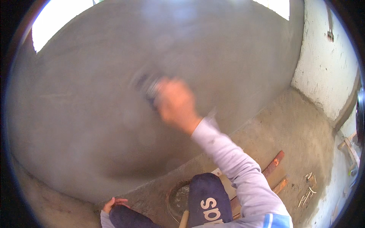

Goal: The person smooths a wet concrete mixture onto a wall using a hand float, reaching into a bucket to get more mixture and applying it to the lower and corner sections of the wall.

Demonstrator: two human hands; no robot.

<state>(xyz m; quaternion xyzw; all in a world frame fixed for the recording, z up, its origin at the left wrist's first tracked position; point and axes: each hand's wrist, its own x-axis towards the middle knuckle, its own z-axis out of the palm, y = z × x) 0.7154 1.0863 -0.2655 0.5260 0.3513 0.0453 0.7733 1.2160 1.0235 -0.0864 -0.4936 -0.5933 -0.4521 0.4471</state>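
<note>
Head view: the right hand (175, 102) is up against a big grey wall (95, 98) of wet-looking plaster. It is blurred, so it is moving fast. The fingers are curled shut around a small dark tool (146, 84) — a float or a sponge, too smeared to tell which. The tool sticks out up and to the left of the hand, flat on the wall. Its long side seems to run from lower right to upper left, but the blur makes that hard to say for sure. The right arm in its pale sleeve (235, 163) reaches up from the lower right, so this hand is by far the nearer one to the tool.

The left hand (113, 204) is far away, low down at the bottom of the picture. It rests on the person's dark knee (127, 217) with its fingers loosely bent, and it holds nothing.

By the knees a round metal pan (178, 197) sits on the grey floor (304, 144) — a wooden handle (184, 219) pokes up near it. Some reddish planks (274, 163) lie to the right. A white wall (327, 68) stands on the right side.
</note>
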